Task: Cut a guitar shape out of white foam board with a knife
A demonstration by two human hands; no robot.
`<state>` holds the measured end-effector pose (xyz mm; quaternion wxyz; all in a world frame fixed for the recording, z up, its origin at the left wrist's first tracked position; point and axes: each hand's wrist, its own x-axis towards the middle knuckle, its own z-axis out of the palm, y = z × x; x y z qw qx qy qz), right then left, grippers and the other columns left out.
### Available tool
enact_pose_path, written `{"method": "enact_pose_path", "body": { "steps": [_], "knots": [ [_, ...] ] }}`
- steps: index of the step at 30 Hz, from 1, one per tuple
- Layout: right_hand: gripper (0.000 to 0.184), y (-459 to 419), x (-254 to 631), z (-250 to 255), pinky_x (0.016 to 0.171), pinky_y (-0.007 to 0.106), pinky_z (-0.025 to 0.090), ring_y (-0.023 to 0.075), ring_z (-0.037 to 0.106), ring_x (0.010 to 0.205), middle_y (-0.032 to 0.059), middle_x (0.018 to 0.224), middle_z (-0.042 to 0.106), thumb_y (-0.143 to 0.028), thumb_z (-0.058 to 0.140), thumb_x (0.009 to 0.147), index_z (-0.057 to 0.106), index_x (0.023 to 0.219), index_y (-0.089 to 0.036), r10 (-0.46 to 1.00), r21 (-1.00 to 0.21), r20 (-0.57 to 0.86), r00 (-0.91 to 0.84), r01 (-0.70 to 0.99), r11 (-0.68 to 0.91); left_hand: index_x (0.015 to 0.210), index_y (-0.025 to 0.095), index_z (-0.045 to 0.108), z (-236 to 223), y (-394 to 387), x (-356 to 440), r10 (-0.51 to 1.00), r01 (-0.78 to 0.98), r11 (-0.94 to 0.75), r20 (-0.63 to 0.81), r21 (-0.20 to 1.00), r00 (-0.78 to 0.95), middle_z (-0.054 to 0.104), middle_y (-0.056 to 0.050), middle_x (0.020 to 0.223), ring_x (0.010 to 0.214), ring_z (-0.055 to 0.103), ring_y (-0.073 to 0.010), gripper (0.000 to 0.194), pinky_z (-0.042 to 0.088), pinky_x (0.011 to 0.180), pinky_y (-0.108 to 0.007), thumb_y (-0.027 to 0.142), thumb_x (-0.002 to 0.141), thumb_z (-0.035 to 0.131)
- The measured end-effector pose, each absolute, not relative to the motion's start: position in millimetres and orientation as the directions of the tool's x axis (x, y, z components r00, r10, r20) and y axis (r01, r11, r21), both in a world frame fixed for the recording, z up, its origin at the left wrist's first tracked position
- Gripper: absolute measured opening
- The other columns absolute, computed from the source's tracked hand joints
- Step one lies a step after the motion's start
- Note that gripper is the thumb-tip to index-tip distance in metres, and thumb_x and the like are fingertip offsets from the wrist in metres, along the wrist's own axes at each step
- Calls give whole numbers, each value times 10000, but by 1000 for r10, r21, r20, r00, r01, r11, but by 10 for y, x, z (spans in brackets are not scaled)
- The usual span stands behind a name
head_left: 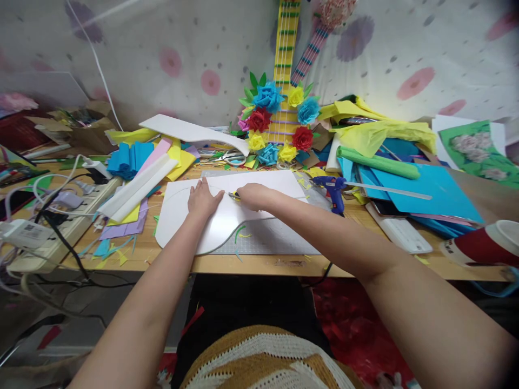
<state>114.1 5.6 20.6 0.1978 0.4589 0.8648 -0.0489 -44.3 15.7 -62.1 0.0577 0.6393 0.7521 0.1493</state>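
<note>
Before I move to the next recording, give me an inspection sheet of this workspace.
Surface: wooden table, with a gridded mat partly under the board.
Work things: white board with a curved edge and a drawn line; cutter over it.
Clutter: paper scraps near the board; scissors behind it; glue gun, blue sheets and cup to the right.
Hands: left hand spread on the board; right hand grips the cutter. Blade contact cannot be told.
Cables: white and black cables tangle around the power strip, left.
Surroundings: flower-decked model guitar against a spotted backdrop. Other people: nothing seen.
</note>
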Motion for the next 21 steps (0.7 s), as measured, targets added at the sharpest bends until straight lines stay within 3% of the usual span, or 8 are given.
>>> {"method": "enact_pose_path", "body": {
  "steps": [3,13,21],
  "knots": [
    [292,40,1156,206,727,274,474,227,658,902,181,952,694,-110,515,789,634,1054,-74,777,104,-383,-499,813,573,1407,36,256,-617,156,-440,980,949,131,106,288,-167,348,-176,1440,1362,264,-263,808,191,1134,-388,552,811,436],
    [249,33,1233,265,689,270,468,197,672,734,142,749,709,-129,501,825,635,1018,-46,735,59,-459,-500,808,587,1413,36,249,-610,150,-439,979,945,144,98,294,-180,339,-172,1446,1361,263,-273,825,195,1133,-390,560,804,434],
    [281,28,1277,306,676,270,464,183,659,663,147,779,709,-198,475,862,640,1025,-40,716,31,-494,-493,813,582,1407,34,261,-606,152,-439,979,946,137,104,292,-174,334,-176,1447,1356,276,-271,819,193,1135,-388,564,807,431]
  ]
}}
